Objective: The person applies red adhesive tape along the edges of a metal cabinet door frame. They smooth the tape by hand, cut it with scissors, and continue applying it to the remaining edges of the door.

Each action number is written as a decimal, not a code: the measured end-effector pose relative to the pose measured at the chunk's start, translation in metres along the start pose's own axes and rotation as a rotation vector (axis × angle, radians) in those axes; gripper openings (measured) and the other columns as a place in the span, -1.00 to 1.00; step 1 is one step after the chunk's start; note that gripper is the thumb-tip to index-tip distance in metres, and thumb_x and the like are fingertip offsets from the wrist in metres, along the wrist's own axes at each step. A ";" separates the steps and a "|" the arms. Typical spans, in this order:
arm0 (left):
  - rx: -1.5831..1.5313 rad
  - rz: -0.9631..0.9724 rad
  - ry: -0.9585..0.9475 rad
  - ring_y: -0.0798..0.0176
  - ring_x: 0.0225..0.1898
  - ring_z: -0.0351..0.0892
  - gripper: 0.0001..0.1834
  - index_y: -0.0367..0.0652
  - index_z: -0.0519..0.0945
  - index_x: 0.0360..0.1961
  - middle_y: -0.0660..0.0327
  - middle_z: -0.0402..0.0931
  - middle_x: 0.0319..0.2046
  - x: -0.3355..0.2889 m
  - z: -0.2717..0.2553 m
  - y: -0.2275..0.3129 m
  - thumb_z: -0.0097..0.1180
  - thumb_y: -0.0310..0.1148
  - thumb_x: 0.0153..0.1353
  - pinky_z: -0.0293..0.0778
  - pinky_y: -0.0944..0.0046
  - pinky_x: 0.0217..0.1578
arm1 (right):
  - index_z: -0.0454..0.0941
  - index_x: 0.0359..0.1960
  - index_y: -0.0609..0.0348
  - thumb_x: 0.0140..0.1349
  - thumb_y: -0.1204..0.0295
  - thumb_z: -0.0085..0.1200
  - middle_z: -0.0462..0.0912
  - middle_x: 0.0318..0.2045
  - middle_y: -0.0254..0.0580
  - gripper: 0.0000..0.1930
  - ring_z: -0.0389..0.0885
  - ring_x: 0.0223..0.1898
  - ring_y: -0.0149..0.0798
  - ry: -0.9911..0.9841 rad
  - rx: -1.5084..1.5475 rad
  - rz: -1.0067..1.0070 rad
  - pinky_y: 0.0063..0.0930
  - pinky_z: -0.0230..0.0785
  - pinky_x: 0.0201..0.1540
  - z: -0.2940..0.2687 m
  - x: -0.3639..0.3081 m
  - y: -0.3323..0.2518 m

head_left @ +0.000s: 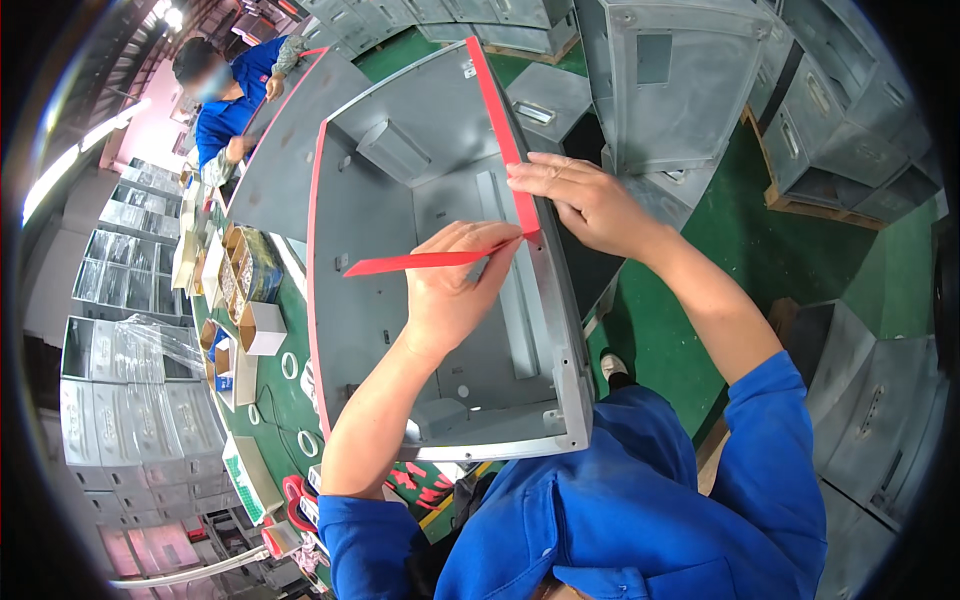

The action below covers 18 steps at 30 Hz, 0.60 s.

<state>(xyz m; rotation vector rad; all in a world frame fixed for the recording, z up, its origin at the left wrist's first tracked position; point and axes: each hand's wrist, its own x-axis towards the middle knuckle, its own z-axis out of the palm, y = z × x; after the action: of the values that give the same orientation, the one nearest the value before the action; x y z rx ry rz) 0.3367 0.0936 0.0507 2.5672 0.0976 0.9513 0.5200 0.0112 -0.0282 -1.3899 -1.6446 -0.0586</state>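
A grey metal cabinet shell (368, 225) lies with its open side up in front of me. Red tape (494, 95) runs along its right rim, and another red strip (315, 200) lines the left rim. My left hand (445, 300) pinches the tape near the right rim, its loose tail (385, 264) sticking out leftward over the opening. On the same rim, a little farther away, my right hand (605, 208) rests stretched fingers on the tape. The near part of the right rim shows bare metal. My left hand hides part of the interior.
A co-worker in blue (240, 90) stands at the far left by another grey panel (290, 150). Cardboard boxes of small parts (262, 330) and tape rolls (296, 500) lie on the green bench at left. Grey metal cabinets (680, 90) stand at right and behind.
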 end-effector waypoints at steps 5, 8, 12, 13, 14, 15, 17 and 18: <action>-0.022 0.085 -0.031 0.20 -0.40 0.63 -0.78 -0.28 0.62 -0.33 0.15 0.63 -0.41 -0.006 0.003 -0.001 0.22 -0.70 -0.07 0.52 0.34 -0.39 | 0.52 0.04 0.04 -0.05 0.80 -0.09 0.51 0.10 -0.31 -0.43 0.37 0.20 -0.10 0.004 -0.029 -0.086 -0.23 0.27 0.21 -0.004 0.004 0.007; 0.013 0.154 -0.081 0.14 -0.37 0.65 -0.75 -0.29 0.61 -0.31 0.12 0.63 -0.39 -0.006 0.001 -0.002 0.22 -0.71 -0.08 0.56 0.31 -0.37 | 0.53 0.03 0.01 -0.07 0.80 -0.07 0.52 0.09 -0.34 -0.42 0.39 0.18 -0.12 -0.001 -0.058 -0.129 -0.24 0.28 0.20 -0.004 0.004 0.011; -0.019 0.147 -0.088 0.13 -0.39 0.65 -0.76 -0.30 0.60 -0.31 0.11 0.63 -0.41 -0.003 -0.001 -0.003 0.23 -0.70 -0.08 0.57 0.30 -0.38 | 0.54 0.00 0.00 -0.09 0.80 -0.05 0.53 0.08 -0.37 -0.43 0.41 0.16 -0.13 -0.005 -0.083 -0.161 -0.25 0.28 0.18 -0.003 0.005 0.017; -0.038 0.144 -0.083 0.13 -0.40 0.65 -0.76 -0.31 0.60 -0.31 0.10 0.63 -0.41 -0.001 -0.002 -0.002 0.23 -0.69 -0.07 0.57 0.30 -0.38 | 0.55 -0.01 -0.04 -0.09 0.79 -0.04 0.54 0.07 -0.39 -0.43 0.41 0.16 -0.16 -0.003 -0.093 -0.156 -0.26 0.29 0.18 -0.003 0.005 0.017; -0.032 0.143 -0.075 0.13 -0.41 0.65 -0.77 -0.31 0.60 -0.31 0.10 0.63 -0.41 0.000 -0.003 -0.003 0.23 -0.69 -0.07 0.57 0.30 -0.39 | 0.55 -0.02 -0.08 -0.09 0.78 -0.03 0.54 0.07 -0.42 -0.43 0.42 0.16 -0.19 0.000 -0.103 -0.151 -0.27 0.30 0.18 -0.004 0.005 0.017; -0.025 0.143 -0.067 0.13 -0.41 0.65 -0.77 -0.31 0.60 -0.31 0.10 0.63 -0.41 0.002 -0.003 -0.005 0.22 -0.69 -0.06 0.57 0.30 -0.39 | 0.56 -0.03 -0.12 -0.10 0.76 -0.03 0.55 0.06 -0.45 -0.43 0.42 0.15 -0.21 0.003 -0.114 -0.146 -0.28 0.30 0.17 -0.005 0.005 0.017; -0.035 0.141 -0.062 0.13 -0.42 0.65 -0.79 -0.31 0.60 -0.31 0.09 0.63 -0.42 0.003 -0.003 -0.007 0.22 -0.68 -0.04 0.56 0.30 -0.39 | 0.56 -0.04 -0.11 -0.09 0.76 -0.03 0.55 0.06 -0.45 -0.44 0.44 0.14 -0.21 0.013 -0.097 -0.142 -0.28 0.31 0.17 -0.004 0.006 0.017; -0.021 0.116 -0.056 0.13 -0.42 0.65 -0.79 -0.31 0.60 -0.31 0.09 0.63 -0.42 0.004 -0.004 -0.007 0.22 -0.68 -0.03 0.56 0.30 -0.38 | 0.57 -0.05 -0.11 -0.09 0.76 -0.03 0.55 0.05 -0.46 -0.45 0.44 0.13 -0.21 0.017 -0.089 -0.141 -0.27 0.31 0.16 -0.003 0.006 0.017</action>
<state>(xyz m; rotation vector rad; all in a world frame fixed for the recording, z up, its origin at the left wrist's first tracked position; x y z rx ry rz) 0.3377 0.1021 0.0538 2.6014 -0.0773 0.9160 0.5358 0.0195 -0.0310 -1.3345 -1.7415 -0.2276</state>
